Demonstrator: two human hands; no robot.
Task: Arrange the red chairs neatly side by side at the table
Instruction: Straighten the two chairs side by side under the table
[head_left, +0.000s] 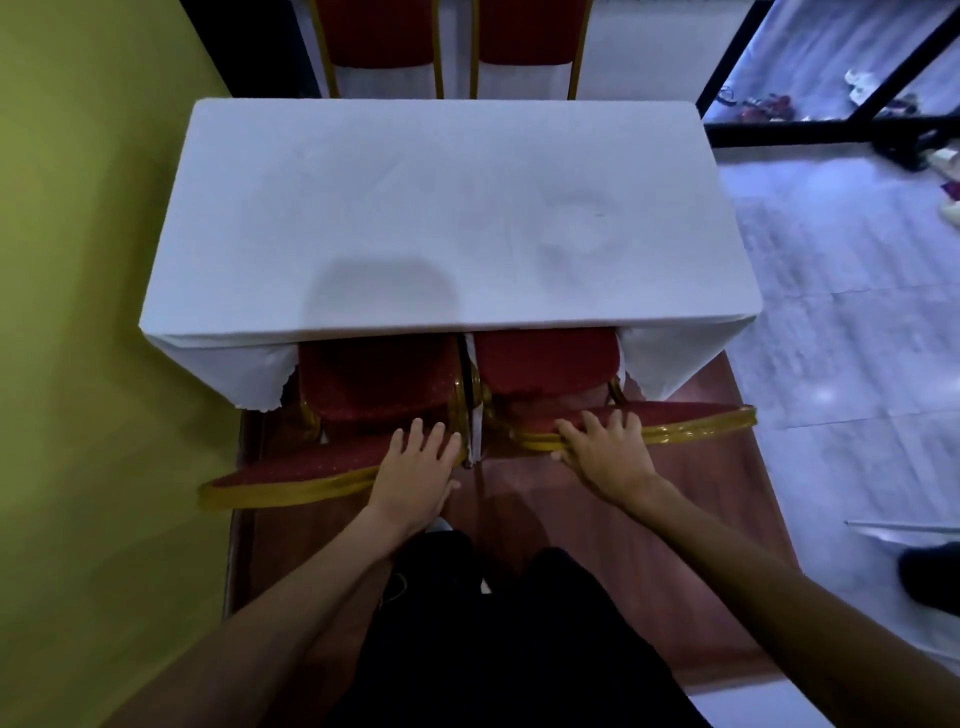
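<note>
Two red chairs with gold frames stand side by side at the near edge of the table (447, 208), which has a white cloth over it. Their seats are partly under the cloth. My left hand (415, 470) rests on the top of the left chair's backrest (291, 475), fingers straight over the red padding. My right hand (605, 449) lies on the top of the right chair's backrest (685, 418), fingers spread over the gold rim. The left chair's seat (379, 376) and the right chair's seat (545, 361) nearly touch.
Two more red chairs (379, 36) (530, 36) stand at the table's far side. A green wall (93, 260) runs close on the left. A red carpet (675, 519) lies underfoot, pale tiled floor to the right, with a black frame (779, 130) and shoes (763, 106) at the far right.
</note>
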